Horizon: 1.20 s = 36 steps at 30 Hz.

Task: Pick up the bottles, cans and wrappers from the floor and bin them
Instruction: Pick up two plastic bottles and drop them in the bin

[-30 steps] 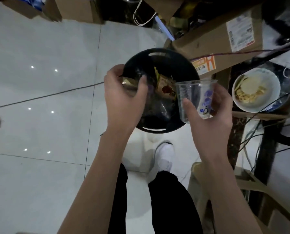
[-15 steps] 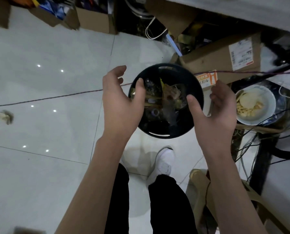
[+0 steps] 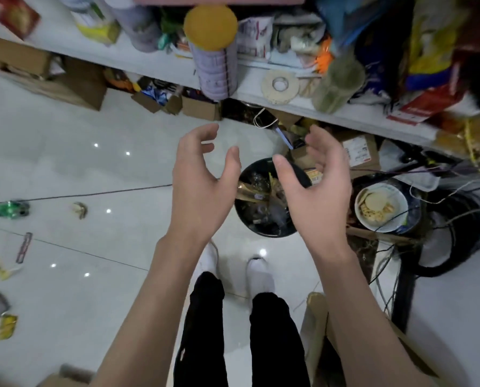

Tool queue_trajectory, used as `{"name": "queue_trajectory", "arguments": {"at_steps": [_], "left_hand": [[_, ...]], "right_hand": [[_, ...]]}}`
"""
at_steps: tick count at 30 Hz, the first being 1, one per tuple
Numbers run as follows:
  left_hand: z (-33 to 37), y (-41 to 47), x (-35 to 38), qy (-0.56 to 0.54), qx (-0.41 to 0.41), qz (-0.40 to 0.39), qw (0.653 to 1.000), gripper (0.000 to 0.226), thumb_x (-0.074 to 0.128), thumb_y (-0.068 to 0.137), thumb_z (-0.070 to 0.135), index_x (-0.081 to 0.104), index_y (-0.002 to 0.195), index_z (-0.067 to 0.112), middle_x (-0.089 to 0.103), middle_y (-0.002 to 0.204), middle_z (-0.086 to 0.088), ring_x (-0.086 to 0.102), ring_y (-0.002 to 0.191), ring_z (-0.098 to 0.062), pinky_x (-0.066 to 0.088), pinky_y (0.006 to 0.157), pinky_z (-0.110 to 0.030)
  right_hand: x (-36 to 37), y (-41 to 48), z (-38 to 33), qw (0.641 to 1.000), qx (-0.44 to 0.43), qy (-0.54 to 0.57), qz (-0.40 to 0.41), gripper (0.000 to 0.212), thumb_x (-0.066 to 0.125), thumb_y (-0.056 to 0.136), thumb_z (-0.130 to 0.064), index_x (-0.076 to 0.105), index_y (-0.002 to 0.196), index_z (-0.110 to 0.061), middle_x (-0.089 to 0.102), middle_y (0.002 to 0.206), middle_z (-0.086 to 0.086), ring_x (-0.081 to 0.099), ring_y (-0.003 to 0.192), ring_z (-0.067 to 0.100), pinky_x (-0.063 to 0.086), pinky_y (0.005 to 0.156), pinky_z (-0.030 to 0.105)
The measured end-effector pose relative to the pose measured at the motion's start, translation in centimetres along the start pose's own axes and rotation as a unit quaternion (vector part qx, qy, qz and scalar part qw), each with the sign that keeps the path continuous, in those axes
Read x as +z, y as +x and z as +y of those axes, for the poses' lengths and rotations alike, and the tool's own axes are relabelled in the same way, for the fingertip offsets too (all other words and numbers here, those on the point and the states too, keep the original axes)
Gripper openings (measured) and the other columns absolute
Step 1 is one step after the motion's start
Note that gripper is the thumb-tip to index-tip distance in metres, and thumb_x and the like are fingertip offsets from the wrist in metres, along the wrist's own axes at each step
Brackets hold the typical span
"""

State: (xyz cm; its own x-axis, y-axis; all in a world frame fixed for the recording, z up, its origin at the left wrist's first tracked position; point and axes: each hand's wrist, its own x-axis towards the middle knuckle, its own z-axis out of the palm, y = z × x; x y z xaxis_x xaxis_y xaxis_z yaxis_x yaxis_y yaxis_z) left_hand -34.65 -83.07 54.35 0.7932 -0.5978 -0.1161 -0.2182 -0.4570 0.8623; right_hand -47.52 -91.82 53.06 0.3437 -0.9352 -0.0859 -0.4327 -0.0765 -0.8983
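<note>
Left hand, right hand: both hovering wide, holding nothing. Bin: sitting below, between them, brimming; top wrapper risking sliding out. Green bottle: lying well left.

light: dim, cool | glare: spots on floor | edges: blurred, warped

round black plastic bin; crushed green plastic bottle; glossy white tiled floor with dark grout lines; yellow crumpled wrapper; lilac cylindrical can, yellow lid.
</note>
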Motion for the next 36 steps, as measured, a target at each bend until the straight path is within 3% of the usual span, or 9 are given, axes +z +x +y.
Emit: {"name": "queue_trajectory", "arguments": {"at_steps": [4,9,16,18,22,27,29,33,36], "left_hand": [[7.2,-1.7,-5.7,0.001,0.028,0.03,0.999,0.041,0.062,0.096,0.034,0.05,0.133,0.02,0.055,0.13,0.012,0.055,0.116,-0.003,0.047,0.094,-0.022],[15.0,-4.6,-12.7,0.001,0.054,0.082,0.995,0.043,0.062,0.095,0.037,0.051,0.133,0.02,0.057,0.127,0.011,0.055,0.114,-0.001,0.044,0.09,-0.013],[19.2,-10.0,-21.1,0.009,0.054,0.191,0.98,0.041,0.061,0.096,0.035,0.051,0.133,0.021,0.056,0.127,0.012,0.054,0.115,-0.001,0.046,0.092,-0.019],[18.8,-11.7,-23.4,0.008,0.041,0.23,0.972,0.039,0.061,0.096,0.035,0.052,0.131,0.021,0.057,0.127,0.013,0.055,0.115,-0.002,0.047,0.093,-0.023],[16.5,-14.8,-27.6,0.007,-0.006,0.301,0.954,0.036,0.062,0.096,0.034,0.052,0.13,0.025,0.056,0.128,0.016,0.055,0.114,0.0,0.046,0.091,-0.019],[12.1,-18.4,-33.3,-0.006,-0.062,0.375,0.925,0.037,0.062,0.096,0.032,0.052,0.13,0.024,0.056,0.129,0.014,0.055,0.113,0.0,0.043,0.085,-0.013],[10.1,-19.9,-35.6,-0.015,-0.083,0.4,0.913,0.037,0.063,0.096,0.031,0.052,0.13,0.024,0.057,0.128,0.013,0.056,0.113,-0.001,0.045,0.084,-0.012],[5.6,-23.4,-40.8,-0.022,-0.12,0.443,0.888,0.037,0.063,0.095,0.031,0.052,0.131,0.025,0.056,0.127,0.015,0.054,0.114,0.001,0.047,0.095,-0.026],[1.6,-26.2,-45.7,-0.016,-0.147,0.471,0.869,0.037,0.062,0.096,0.032,0.052,0.13,0.026,0.056,0.127,0.014,0.055,0.114,0.001,0.048,0.097,-0.031]], "right_hand": [[-2.9,-1.4,-8.2,0.999,-0.05,0.021,-0.004,0.061,0.078,0.09,-0.029,0.052,0.143,-0.014,0.057,0.134,0.0,0.054,0.126,0.004,0.043,0.11,0.025],[-5.5,-3.5,-17.8,0.99,-0.128,0.045,-0.033,0.059,0.077,0.09,-0.033,0.051,0.141,-0.017,0.058,0.132,-0.001,0.056,0.125,0.01,0.045,0.108,0.034],[-4.7,-7.3,-27.3,0.962,-0.224,0.094,-0.128,0.059,0.078,0.09,-0.032,0.051,0.14,-0.016,0.058,0.132,0.0,0.055,0.125,0.009,0.043,0.105,0.02],[-3.6,-8.6,-29.0,0.95,-0.247,0.096,-0.163,0.058,0.077,0.091,-0.031,0.051,0.14,-0.016,0.058,0.132,-0.001,0.055,0.125,0.011,0.043,0.105,0.021],[-0.5,-11.4,-31.4,0.929,-0.276,0.092,-0.23,0.06,0.077,0.091,-0.031,0.051,0.142,-0.013,0.058,0.133,0.0,0.053,0.125,0.004,0.039,0.1,0.009],[4.8,-16.0,-33.5,0.901,-0.294,0.086,-0.306,0.06,0.076,0.09,-0.034,0.051,0.143,-0.018,0.057,0.134,-0.001,0.054,0.126,0.009,0.046,0.106,0.028],[7.2,-18.4,-34.3,0.891,-0.301,0.079,-0.331,0.059,0.076,0.089,-0.035,0.051,0.141,-0.022,0.057,0.132,-0.002,0.054,0.125,0.008,0.046,0.106,0.027],[12.7,-24.3,-35.7,0.867,-0.309,0.064,-0.385,0.059,0.078,0.089,-0.031,0.053,0.141,-0.019,0.056,0.131,-0.004,0.054,0.124,0.006,0.04,0.102,0.012],[17.0,-29.1,-37.1,0.849,-0.317,0.052,-0.418,0.061,0.078,0.089,-0.03,0.052,0.142,-0.015,0.056,0.132,-0.003,0.054,0.124,0.009,0.041,0.102,0.013]]}}
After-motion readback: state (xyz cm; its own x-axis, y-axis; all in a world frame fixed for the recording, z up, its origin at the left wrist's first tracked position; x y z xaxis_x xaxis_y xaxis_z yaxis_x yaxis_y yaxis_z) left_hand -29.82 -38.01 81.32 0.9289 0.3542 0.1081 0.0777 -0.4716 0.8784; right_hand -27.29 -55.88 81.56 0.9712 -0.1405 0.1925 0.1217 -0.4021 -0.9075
